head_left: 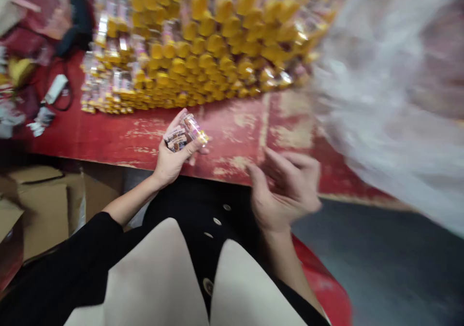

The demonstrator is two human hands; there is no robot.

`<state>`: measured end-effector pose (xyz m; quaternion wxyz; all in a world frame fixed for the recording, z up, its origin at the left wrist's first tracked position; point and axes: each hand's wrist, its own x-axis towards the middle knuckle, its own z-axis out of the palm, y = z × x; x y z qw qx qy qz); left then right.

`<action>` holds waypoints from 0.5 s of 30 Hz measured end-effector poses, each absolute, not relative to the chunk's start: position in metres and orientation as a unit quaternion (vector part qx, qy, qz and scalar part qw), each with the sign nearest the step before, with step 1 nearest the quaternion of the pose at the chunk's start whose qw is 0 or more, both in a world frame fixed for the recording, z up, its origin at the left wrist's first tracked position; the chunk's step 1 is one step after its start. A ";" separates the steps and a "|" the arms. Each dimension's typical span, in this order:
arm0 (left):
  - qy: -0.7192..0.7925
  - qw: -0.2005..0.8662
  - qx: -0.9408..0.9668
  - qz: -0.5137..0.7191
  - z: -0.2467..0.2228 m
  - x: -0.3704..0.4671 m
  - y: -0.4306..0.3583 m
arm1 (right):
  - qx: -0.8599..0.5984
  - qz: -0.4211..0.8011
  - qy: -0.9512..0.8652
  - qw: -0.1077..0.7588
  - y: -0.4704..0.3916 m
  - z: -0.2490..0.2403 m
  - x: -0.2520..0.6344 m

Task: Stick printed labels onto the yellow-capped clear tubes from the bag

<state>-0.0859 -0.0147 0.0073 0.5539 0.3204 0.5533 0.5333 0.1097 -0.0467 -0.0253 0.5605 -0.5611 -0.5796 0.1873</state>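
My left hand is closed around a small clear tube with a yellow end, tilted above the front of the red table. Against the palm of that hand lie several small printed labels. My right hand is in the air over the table's front edge, smeared by motion. Its thumb and forefinger stand apart with nothing visible between them, and the other fingers are curled. Beyond both hands rises a large stack of similar clear tubes with yellow ends.
The worn red table runs across the view. A big translucent plastic bag bulges over its right side. At the left lie a small white device with a black cord and assorted bags. Cardboard boxes stand below, and a red stool shows beside me.
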 end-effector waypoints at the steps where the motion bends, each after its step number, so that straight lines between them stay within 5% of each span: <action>1: 0.590 0.485 0.330 0.554 0.011 -0.114 -0.006 | -0.573 0.174 -0.580 0.552 -0.047 -0.030 0.113; 6: 0.712 0.165 0.437 0.524 0.049 -0.295 0.046 | -0.573 0.157 -0.599 0.537 -0.041 -0.053 0.124; 11: 0.803 0.191 0.476 0.303 0.066 -0.385 0.090 | -0.577 0.163 -0.619 0.507 -0.047 -0.053 0.131; 15: 0.809 0.231 0.412 0.349 0.076 -0.338 0.105 | -0.654 0.089 -0.602 0.451 -0.039 -0.047 0.168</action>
